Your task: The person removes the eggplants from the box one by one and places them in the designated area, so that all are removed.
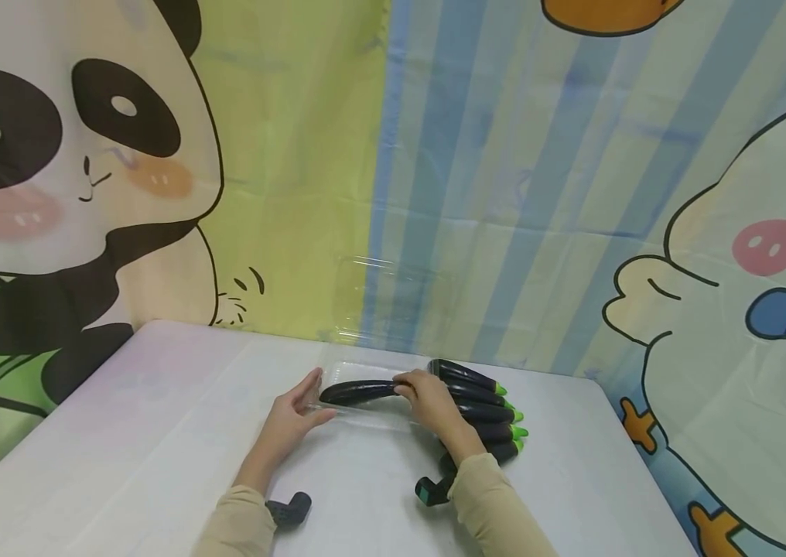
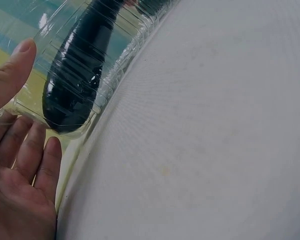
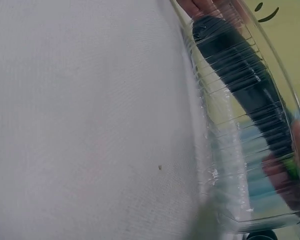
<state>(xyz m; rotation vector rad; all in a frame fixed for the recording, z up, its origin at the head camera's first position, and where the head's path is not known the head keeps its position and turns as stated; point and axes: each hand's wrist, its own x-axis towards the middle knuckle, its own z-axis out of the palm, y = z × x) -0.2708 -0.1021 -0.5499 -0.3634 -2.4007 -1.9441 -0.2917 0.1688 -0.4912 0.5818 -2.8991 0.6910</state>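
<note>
A glossy dark eggplant (image 1: 360, 391) lies lengthwise in a clear plastic clamshell box (image 1: 372, 418), its rounded end toward the left wall. My right hand (image 1: 429, 398) reaches over the box's right part and pinches the eggplant near its stem end; a bit of green stem (image 3: 291, 167) shows there through the ribbed wall. At the box's left end is my left hand (image 1: 288, 422), thumb and fingers spread and fairly straight. In the left wrist view its fingers (image 2: 31, 152) rest at the end wall, close to the eggplant's rounded tip. The transparent lid (image 1: 393, 302) stands raised at the back.
Several more eggplants (image 1: 483, 411) with green stems lie in a row right of the box, partly behind my right forearm. Everything stands on a white table (image 1: 177, 433). A cartoon-printed cloth (image 1: 295, 193) hangs behind its back edge.
</note>
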